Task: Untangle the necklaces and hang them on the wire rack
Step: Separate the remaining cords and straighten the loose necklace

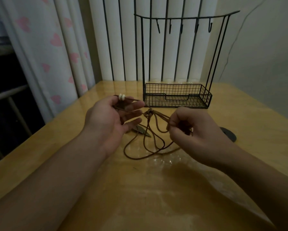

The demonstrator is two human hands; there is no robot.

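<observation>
Brown cord necklaces (145,147) lie tangled on the wooden table (156,189), their loops meeting in a knot (149,113) lifted between my hands. My left hand (113,120) is palm up with its fingers stretched toward the knot. Its thumb pinches a cord carrying two white beads (121,97). My right hand (188,130) is curled and pinches several cord loops just right of the knot. A dark leaf-shaped pendant (142,131) rests on the table under my left fingers. The black wire rack (186,18) stands behind, its hooks bare.
The rack's mesh basket (176,99) sits at its base, just beyond the knot. A dark round object (230,133) lies on the table, partly hidden by my right hand. A heart-patterned curtain (56,47) hangs at the left, past the table's edge.
</observation>
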